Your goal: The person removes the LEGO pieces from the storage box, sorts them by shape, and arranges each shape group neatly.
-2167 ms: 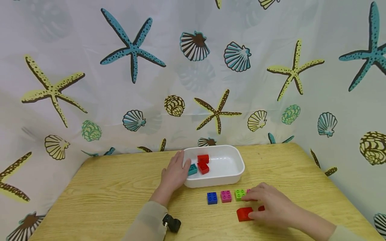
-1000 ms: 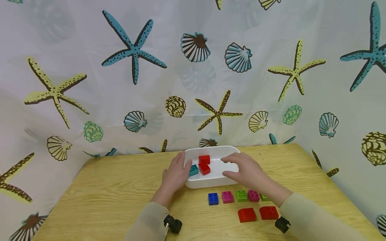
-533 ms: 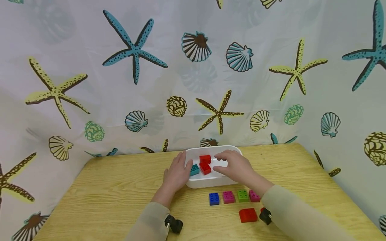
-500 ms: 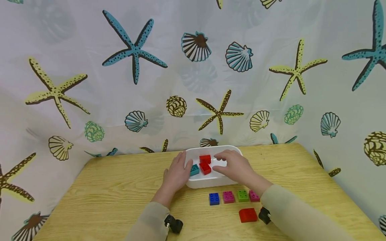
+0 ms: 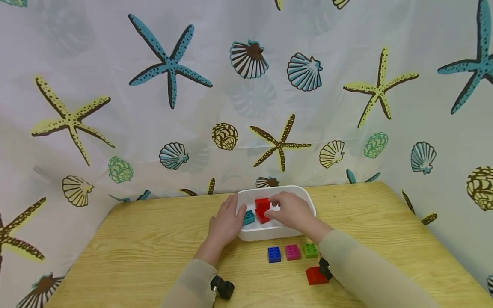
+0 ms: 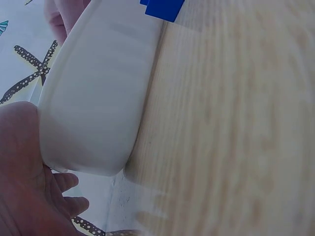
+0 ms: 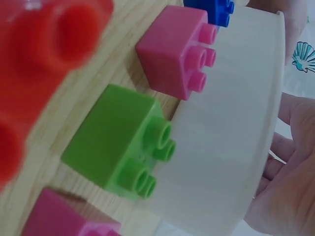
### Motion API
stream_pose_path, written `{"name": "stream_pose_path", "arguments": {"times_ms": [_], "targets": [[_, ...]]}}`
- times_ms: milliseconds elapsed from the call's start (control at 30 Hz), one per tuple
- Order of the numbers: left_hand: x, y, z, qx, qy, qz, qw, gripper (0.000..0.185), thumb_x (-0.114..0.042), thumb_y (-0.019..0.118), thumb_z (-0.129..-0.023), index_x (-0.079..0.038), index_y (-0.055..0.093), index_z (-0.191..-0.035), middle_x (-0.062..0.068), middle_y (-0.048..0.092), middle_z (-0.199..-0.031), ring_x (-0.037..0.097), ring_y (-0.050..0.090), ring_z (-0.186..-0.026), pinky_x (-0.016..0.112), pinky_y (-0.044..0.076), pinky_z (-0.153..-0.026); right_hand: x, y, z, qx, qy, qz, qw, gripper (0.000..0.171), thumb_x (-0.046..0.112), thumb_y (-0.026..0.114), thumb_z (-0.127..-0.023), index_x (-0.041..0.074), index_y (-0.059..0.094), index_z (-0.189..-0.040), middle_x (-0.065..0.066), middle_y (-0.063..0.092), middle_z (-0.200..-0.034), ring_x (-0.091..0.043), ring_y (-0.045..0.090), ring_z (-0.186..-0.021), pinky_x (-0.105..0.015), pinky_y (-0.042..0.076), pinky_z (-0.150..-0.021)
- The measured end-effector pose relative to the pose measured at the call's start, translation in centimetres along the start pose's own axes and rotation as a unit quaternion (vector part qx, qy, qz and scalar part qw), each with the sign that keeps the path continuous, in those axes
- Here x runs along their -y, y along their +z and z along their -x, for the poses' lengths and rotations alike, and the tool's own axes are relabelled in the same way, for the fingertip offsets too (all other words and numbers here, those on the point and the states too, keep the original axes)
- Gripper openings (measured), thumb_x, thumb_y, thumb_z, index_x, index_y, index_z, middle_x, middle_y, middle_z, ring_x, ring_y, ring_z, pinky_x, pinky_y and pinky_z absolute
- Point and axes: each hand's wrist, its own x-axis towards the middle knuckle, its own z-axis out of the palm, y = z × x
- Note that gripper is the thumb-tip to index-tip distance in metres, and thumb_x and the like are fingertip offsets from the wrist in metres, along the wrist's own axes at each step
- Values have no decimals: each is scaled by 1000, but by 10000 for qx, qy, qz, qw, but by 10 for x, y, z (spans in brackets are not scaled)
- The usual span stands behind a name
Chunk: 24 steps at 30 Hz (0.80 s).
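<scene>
A white tub (image 5: 304,201) stands at the back middle of the wooden table (image 5: 146,239). Inside it lie two red bricks (image 5: 261,203) and a teal brick (image 5: 248,217). My left hand (image 5: 236,204) holds the tub's left end, thumb over the rim and fingers outside; the left wrist view shows its palm against the tub wall (image 6: 93,98). My right hand (image 5: 271,207) reaches into the tub, and its fingers and thumb pinch a red brick. My right forearm crosses the tub's front rim.
In front of the tub stand a blue brick (image 5: 274,254), a pink brick (image 5: 292,252) and a green brick (image 5: 310,250) in a row, with a larger red brick (image 5: 313,276) nearer me. A patterned curtain closes off the back and sides.
My right hand has left the bricks on the table, gone into the tub and slid left onto the red bricks. The left hand has stayed on the tub.
</scene>
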Motion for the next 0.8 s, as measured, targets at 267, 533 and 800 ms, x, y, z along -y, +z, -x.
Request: {"name": "stream_pose_path", "arguments": {"times_ms": [267, 533, 800], "targets": [[0, -1, 0, -7, 8, 26, 10000, 72, -46, 44, -118, -10, 23, -177, 17, 25, -181, 42, 21, -167, 81, 16, -125, 5, 6, -10, 184, 457, -8, 9988, 43, 39, 86, -97, 10, 80, -129, -3, 76, -111, -22, 66, -99, -43, 59, -92], [-1, 0, 1, -22, 10, -19, 10000, 72, -47, 43, -118, -11, 24, -177, 17, 25, -181, 43, 21, -166, 80, 17, -125, 3, 13, -14, 292, 775, -92, 9965, 45, 44, 87, -95, 11, 80, -126, -3, 78, -114, -22, 67, -100, -44, 59, -94], [-1, 0, 1, -12, -43, 4, 10000, 72, -47, 44, -118, -12, 23, -177, 17, 25, -181, 42, 21, -167, 80, 16, -126, 5, 17, -18, 482, 828, 28, 9954, 49, 48, 86, -95, 9, 80, -125, -2, 79, -113, -21, 67, -99, -44, 58, -95]]}}
